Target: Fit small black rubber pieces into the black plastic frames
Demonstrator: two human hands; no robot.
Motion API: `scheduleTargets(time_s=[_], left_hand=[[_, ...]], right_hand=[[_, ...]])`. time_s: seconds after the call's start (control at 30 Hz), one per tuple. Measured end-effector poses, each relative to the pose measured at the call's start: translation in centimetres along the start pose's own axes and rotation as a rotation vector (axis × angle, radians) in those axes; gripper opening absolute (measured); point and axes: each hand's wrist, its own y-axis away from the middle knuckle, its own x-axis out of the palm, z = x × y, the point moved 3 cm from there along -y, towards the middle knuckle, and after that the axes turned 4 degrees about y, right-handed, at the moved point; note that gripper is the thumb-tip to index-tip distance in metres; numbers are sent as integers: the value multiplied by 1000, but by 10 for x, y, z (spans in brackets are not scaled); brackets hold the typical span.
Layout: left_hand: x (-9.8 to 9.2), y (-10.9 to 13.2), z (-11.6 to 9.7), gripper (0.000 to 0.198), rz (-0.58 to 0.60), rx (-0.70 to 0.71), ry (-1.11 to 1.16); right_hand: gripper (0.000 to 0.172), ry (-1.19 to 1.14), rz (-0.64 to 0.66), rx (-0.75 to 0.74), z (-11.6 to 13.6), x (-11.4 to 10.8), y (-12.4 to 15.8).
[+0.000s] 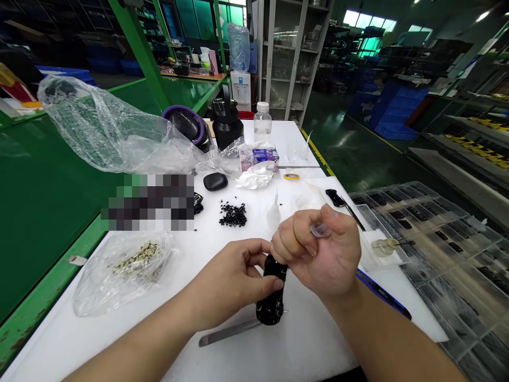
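My left hand (234, 281) grips a black car-shaped part (272, 297), thumb on its upper face and fingers behind it. My right hand (322, 249) is closed in a fist against the part's far end. A small translucent plastic piece (320, 229) shows between its thumb and fingers; the rest is hidden, so I cannot tell its kind. Below the part lies a flat metal tool (230, 333), probably tweezers. Just beyond my hands are a white nozzle bottle (273, 213) and a pile of tiny black pieces (233, 215).
At left lies a clear bag of small pale parts (139, 262). A black oval case (215, 182), tissue pack (259, 158), clear jar (262, 121) and black flask (227, 124) stand farther back. At right are a blue tool (384, 294) and compartment trays holding black parts (405, 224).
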Motion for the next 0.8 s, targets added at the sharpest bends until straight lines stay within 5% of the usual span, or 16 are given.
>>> scheduleTargets(time_s=[0.33, 0.47, 0.53, 0.6, 0.63, 0.73, 0.8], left_hand=[[2, 1, -3, 23, -20, -19, -79], [-7, -5, -1, 19, -119, -14, -202], [-19, -9, 3, 30, -217, -43, -231], [-29, -11, 6, 39, -286, -47, -215], [-32, -11, 6, 41, -292, -34, -199], [-31, -8, 6, 40, -261, 12, -137], [-26, -6, 6, 39, -237, 11, -88]], right_hand=[[49, 59, 2, -19, -2, 4, 4], [53, 303, 13, -51, -2, 1, 4], [55, 468, -194, -208, 5, -22, -3], [54, 611, -580, -329, 13, -58, -9], [54, 699, -742, -263, 14, -76, -11], [53, 807, -802, -36, 16, -99, -18], [56, 728, -718, -150, 23, -83, -15]])
